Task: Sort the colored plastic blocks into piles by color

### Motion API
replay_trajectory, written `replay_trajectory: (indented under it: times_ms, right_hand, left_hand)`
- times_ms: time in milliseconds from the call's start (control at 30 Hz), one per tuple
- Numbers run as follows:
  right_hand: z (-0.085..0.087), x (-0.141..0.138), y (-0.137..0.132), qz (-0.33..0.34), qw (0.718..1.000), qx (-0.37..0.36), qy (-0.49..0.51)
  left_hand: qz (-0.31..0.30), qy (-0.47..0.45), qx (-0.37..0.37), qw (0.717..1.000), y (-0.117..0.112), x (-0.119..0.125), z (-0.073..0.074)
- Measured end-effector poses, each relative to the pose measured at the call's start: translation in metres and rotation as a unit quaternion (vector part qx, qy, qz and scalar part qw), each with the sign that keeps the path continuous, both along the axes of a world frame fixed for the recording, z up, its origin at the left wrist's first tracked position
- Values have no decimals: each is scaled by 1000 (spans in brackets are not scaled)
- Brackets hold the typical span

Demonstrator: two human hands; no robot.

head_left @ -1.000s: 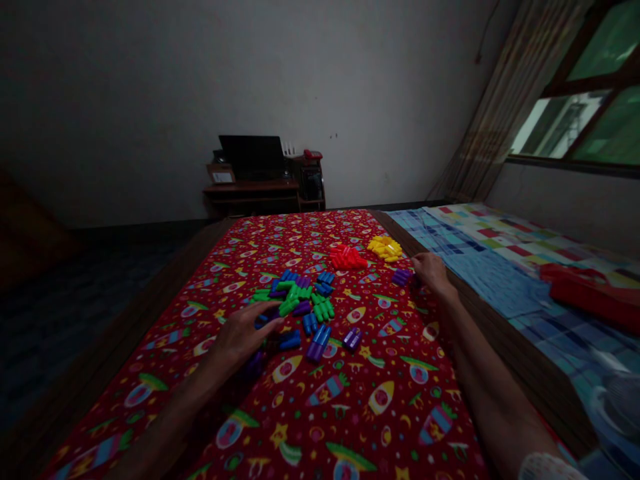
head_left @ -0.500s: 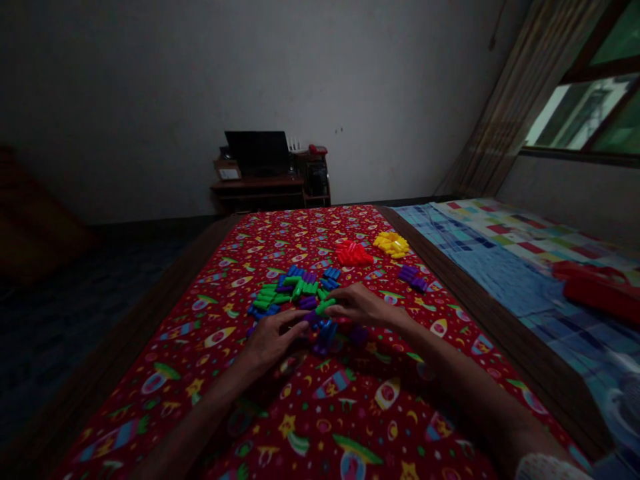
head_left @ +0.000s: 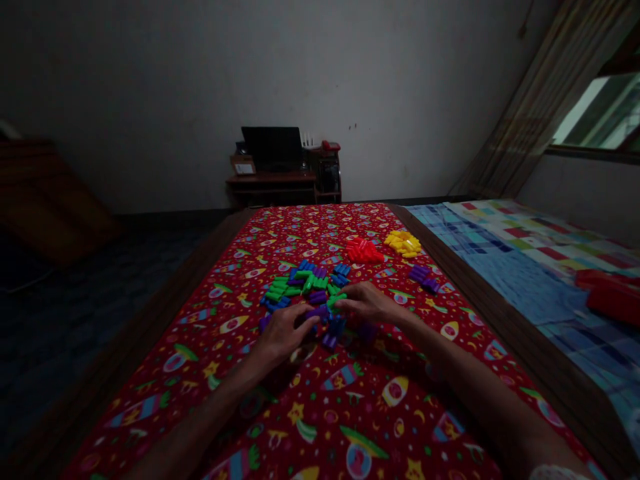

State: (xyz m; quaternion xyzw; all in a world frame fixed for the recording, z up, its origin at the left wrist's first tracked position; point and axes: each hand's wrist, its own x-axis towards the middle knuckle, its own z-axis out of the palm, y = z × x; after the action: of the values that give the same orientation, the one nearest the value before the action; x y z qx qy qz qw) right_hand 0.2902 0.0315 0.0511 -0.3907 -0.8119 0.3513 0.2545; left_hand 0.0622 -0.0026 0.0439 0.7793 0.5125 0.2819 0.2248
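My left hand (head_left: 281, 337) reaches in from the lower left, thumb and fingers closed on a purple tube-shaped plastic piece (head_left: 316, 312). Just to its right, my right hand (head_left: 370, 303) pinches a green tube-shaped plastic piece (head_left: 336, 302) between thumb and fingertips. The two pieces are close together; whether they touch is hard to make out. Around the hands lies a mixed heap of similar pieces: green ones (head_left: 280, 289), blue ones (head_left: 341, 274) and purple ones. A blue and purple cluster (head_left: 334, 331) rests below the fingers, partly shaded.
Sorted pieces lie farther off: a red pile (head_left: 365, 251), a yellow pile (head_left: 403, 244) and a small purple group (head_left: 424, 279). A red patterned cloth (head_left: 360, 393) covers the table. A bed (head_left: 505, 267) with a red bag (head_left: 615, 297) adjoins on the right; a desk with a monitor (head_left: 273, 148) stands beyond.
The view has turned slightly left, so everything appears farther right. Both hands stay over the heap with the purple and green pieces, their fingers shifted only a little.
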Motion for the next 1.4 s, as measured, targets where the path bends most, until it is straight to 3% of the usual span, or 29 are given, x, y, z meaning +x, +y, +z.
replay_trajectory:
  times_ms: [100,200,300,400,467,600,700,800,867,967,1067,1167,1267,1400]
  right_hand:
    - [-6,15,11,-61,998,20,-21]
    - [-10,26,16,-109,988,98,-47]
    - [0,29,10,-150,970,178,-71]
    - [19,23,-3,-69,982,140,-110]
    - [27,13,-15,-10,991,106,-81]
    - [22,-10,-31,38,992,120,-28]
    - [16,-15,-28,39,992,111,-42]
    - [21,1,-11,-9,994,106,-34]
    - [27,23,4,-81,988,126,-38]
    - [35,70,24,-240,954,149,-99]
    - [34,121,34,-357,909,109,-186]
    - [28,160,34,-388,889,21,-244]
    - [22,179,31,-400,874,-46,-273]
    - [23,171,33,-462,839,37,-285]
  left_hand:
    - [29,20,14,999,6,-8,2]
    - [26,43,23,998,14,-20,4]
    - [30,47,53,997,21,-30,7]
    - [45,21,65,997,23,-32,10]
    - [35,-4,34,999,19,-27,10]
    - [-13,-27,-31,999,6,-9,5]
    - [-36,-20,-16,999,-2,1,-3]
    - [-54,16,43,997,-10,7,-11]
    - [-76,71,97,990,-19,11,-15]
    - [-96,174,148,969,-33,17,-18]
    - [-91,222,163,957,-36,19,-20]
    - [-87,191,175,962,-29,14,-22]
    - [-72,122,163,976,-19,7,-22]
    - [-19,9,132,991,-9,4,-18]
